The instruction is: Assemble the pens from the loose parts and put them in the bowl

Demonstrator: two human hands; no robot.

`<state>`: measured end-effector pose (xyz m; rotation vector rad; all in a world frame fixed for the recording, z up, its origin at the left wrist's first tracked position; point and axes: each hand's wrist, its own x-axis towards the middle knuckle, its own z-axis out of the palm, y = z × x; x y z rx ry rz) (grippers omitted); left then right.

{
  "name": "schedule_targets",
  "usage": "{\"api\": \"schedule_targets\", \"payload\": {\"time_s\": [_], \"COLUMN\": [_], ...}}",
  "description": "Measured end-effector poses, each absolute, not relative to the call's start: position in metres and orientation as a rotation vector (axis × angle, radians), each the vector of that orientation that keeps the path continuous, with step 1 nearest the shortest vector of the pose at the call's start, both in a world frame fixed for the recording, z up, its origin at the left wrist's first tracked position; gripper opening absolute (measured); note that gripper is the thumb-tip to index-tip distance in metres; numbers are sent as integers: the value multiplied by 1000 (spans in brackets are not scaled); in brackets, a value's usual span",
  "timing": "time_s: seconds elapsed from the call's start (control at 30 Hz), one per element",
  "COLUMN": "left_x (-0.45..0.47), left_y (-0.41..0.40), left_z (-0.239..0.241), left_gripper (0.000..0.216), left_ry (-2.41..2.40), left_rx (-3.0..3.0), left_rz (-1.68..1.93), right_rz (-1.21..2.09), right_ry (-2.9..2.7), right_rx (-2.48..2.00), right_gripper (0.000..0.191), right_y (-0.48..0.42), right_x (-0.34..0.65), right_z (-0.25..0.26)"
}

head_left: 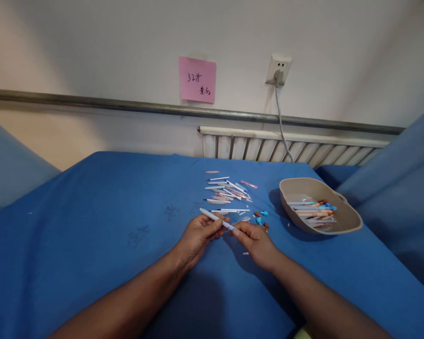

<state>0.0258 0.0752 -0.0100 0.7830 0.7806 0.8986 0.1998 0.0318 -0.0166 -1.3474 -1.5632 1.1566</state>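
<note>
A white pen barrel (215, 218) is held between both hands over the blue cloth. My left hand (198, 235) pinches its middle with thumb and fingers. My right hand (255, 241) is closed on the pen's right end at the tip. Just beyond the hands lies a loose pile of pen parts (228, 193): several white and pale barrels, thin refills and small blue and brown caps (261, 216).
A beige oval tray (342, 225) at the right holds several assembled pens. The blue-covered table (92, 226) spreads left. Behind it are a white radiator (289, 148), a wall socket with a cable (278, 70) and a pink note (197, 80).
</note>
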Motion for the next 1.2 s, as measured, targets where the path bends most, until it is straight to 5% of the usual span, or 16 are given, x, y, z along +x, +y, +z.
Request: {"api": "schedule_targets", "payload": {"time_s": [0.13, 0.4, 0.8, 1.0, 1.2], "left_x": [24, 25, 21, 18, 23], "left_y": [73, 77, 83, 83, 81], "left_z": [-4, -5, -8, 0, -7], "left_gripper": [23, 14, 17, 48, 29], "left_ry": [676, 815, 880, 687, 859], "left_rx": [768, 661, 737, 645, 758], "left_rz": [845, 982, 986, 936, 1008], "right_rz": [1629, 1119, 1161, 1308, 1228], "right_ry": [-1207, -1556, -1516, -1402, -1473], "right_rx": [-1184, -1355, -1361, -1310, -1328], "right_gripper": [42, 31, 34, 36, 33], "right_y": [34, 32, 34, 34, 34], "right_x": [198, 199, 200, 201, 201], "right_z": [-18, -23, -22, -20, -22]}}
